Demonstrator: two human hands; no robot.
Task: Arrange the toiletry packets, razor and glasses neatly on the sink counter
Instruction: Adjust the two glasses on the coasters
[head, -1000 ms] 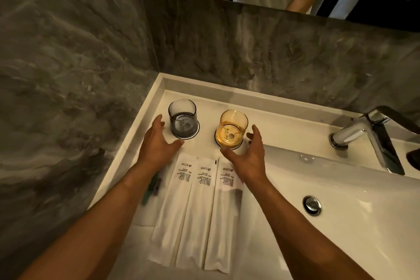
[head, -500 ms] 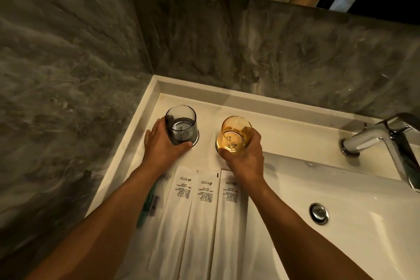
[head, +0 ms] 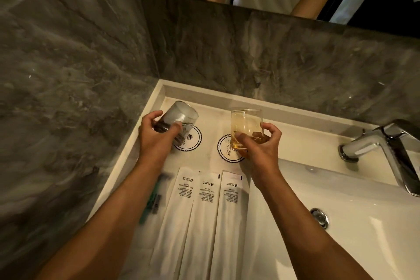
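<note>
left hand (head: 156, 136) closed round our grey glass (head: 179, 118), tipped mouth-away, lifted off its coaster (head: 189, 138) | right hand (head: 259, 143) clasps amber glass (head: 246, 127) upright above its coaster (head: 228, 149); probably to re-seat both | packets (head: 205, 218) in a near row; razor (head: 152, 200) just left

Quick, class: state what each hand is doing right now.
Left hand: closed around the grey glass, lifted and tilted.
Right hand: closed around the amber glass, lifted upright.

White counter (head: 295, 141): two round coasters (head: 229, 148), three paper packets (head: 204, 211), razor (head: 151, 202).
</note>
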